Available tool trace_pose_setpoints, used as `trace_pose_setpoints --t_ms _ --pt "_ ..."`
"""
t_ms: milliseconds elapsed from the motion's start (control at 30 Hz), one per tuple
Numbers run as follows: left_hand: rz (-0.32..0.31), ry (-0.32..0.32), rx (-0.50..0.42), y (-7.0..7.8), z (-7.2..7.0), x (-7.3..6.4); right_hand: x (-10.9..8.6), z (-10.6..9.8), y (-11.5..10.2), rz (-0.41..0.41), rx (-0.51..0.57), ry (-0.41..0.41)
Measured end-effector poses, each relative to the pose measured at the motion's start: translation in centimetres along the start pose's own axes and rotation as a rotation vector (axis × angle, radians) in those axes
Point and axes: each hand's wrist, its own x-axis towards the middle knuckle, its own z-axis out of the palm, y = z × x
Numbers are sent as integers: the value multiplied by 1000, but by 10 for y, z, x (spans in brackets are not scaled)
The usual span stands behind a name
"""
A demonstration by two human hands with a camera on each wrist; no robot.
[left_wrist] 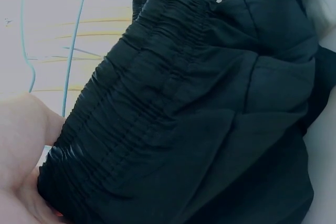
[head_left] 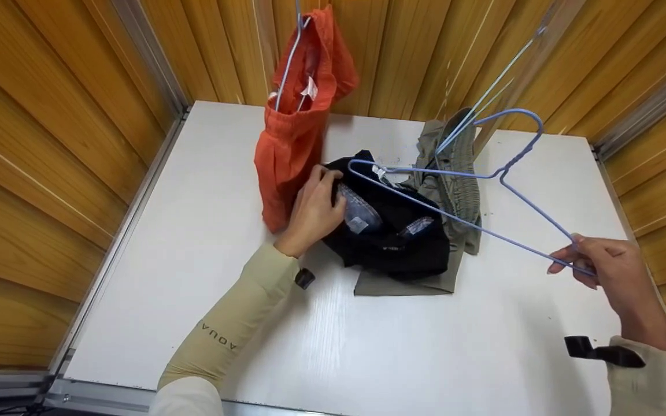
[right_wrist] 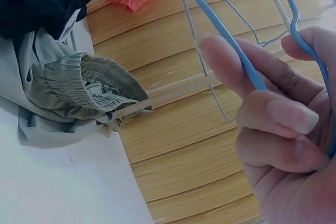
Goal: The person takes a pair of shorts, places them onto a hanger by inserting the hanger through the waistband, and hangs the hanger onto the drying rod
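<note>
Black shorts (head_left: pixel 391 254) with an elastic waistband lie bunched on the white table, bluish inner fabric and labels showing in the head view. My left hand (head_left: pixel 317 205) grips the waistband edge at their left side. In the left wrist view the gathered waistband of the black shorts (left_wrist: pixel 157 82) fills the middle, with the hand at its lower end. My right hand (head_left: pixel 610 266) holds a blue wire hanger (head_left: pixel 503 172) by one end, fingers curled around the wire. The hanger's far end reaches over the black shorts; whether it touches them I cannot tell.
Orange shorts (head_left: pixel 292 144) hang on a hanger at the back left, beside my left hand. Olive shorts (head_left: pixel 460 190) lie behind and partly under the black ones. Thin pale-blue rods (head_left: pixel 498 84) slant down to them. Wood-look walls (head_left: pixel 50 115) enclose the white table (head_left: pixel 321 352).
</note>
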Motion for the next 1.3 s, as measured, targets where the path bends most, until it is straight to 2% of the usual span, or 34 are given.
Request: trace_pose_setpoints --t_ms 133,300,400,533,700,933,1067,1200,1300 --pt "40 25 12 -1 0 0 2 -2 -1 -33 0 -30" --pt "67 21 25 -1 -2 0 3 0 -3 0 -112 -10" --pt "63 1 38 1 -3 -1 3 3 -4 29 -163 -9" --pt "64 -29 58 2 -4 -1 5 5 -5 37 -159 -38" --pt "76 -56 89 2 -5 -2 8 11 -7 87 -240 2" --pt "77 -64 100 2 -6 -2 9 12 -10 130 -338 24" --pt "77 -59 96 2 -7 -2 10 13 -11 172 -429 50" --pt "81 -59 96 2 -8 -3 11 16 -8 199 -485 39" --pt "83 -65 94 3 -8 -3 13 20 -5 206 -488 24"
